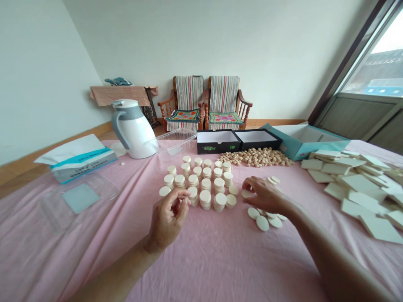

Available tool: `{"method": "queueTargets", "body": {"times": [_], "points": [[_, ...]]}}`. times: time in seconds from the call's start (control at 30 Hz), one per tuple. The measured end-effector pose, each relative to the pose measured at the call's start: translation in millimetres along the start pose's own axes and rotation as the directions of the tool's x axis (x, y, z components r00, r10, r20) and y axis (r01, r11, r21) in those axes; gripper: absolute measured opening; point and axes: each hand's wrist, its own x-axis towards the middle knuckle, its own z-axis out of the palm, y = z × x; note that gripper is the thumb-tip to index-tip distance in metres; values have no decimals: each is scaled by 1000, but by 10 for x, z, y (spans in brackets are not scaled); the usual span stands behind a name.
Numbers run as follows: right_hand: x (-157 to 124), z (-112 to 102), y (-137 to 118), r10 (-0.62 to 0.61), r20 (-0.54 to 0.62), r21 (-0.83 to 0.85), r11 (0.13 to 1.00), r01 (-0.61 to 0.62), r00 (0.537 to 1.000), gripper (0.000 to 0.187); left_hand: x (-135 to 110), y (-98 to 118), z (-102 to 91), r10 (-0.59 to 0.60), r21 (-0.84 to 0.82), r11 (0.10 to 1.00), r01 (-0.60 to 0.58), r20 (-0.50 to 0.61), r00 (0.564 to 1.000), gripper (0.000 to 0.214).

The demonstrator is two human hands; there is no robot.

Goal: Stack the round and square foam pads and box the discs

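Observation:
Rows of stacked round pale discs (205, 198) stand on the pink cloth in front of me, some stacks taller than others. My left hand (168, 218) is at the front left of the rows, fingers curled and thumb drawn in, close beside a stack (193, 196). Whatever those fingers may hold is hidden. To the right of the rows, my right hand (266, 195) reaches down with bent fingers gripping a single round disc (247, 193). Loose discs (262, 223) lie scattered below that hand, and a few more (273, 180) lie just behind it.
Behind the stacks are a heap of small wooden pieces (256, 157), two black boxes (217, 146) and a teal box (310, 144). Square pale tiles (362, 184) are piled at right. A white jug (138, 136), tissue pack (80, 161) and clear plastic trays (108, 186) stand left.

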Motion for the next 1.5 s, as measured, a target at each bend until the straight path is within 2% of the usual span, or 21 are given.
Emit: {"method": "queueTargets", "body": {"times": [0.13, 0.3, 0.5, 0.67, 0.77, 0.87, 0.97, 1.2, 1.5], "points": [[-3, -1, -83, 12, -28, -26, 1000, -13, 1000, 11, -8, -16, 9, 3, 9, 1000, -3, 1, 1000, 13], [11, -41, -243, -85, -226, 120, 986, 114, 970, 23, -15, -36, 21, 18, -14, 1000, -18, 1, 1000, 12], [26, 60, -319, -151, -261, 186, 961, 204, 953, 32, -7, -37, 20, 21, -27, 999, -20, 5, 1000, 11], [19, -12, -336, -123, -244, 200, 964, 174, 962, 25, 1, -29, 20, 21, -28, 999, -20, 6, 1000, 11], [-30, -146, -417, -121, -153, 196, 969, 150, 981, 15, 1, -31, 21, 23, -27, 999, -23, 6, 1000, 11], [-84, -202, -497, -189, -52, 198, 960, 195, 981, 19, -3, -36, 23, 29, -23, 999, -29, 2, 1000, 11], [-109, -167, -528, -213, -14, 174, 962, 212, 977, 24, -6, -37, 22, 28, -12, 1000, -28, -3, 1000, 11], [-90, -98, -520, -181, 16, 109, 978, 178, 983, 25, 6, -21, 23, 30, -1, 1000, -30, -3, 1000, 10], [-91, -43, -549, -176, -15, 137, 975, 176, 984, 21, -10, -15, 14, 22, 11, 1000, -22, -2, 1000, 12]]}}
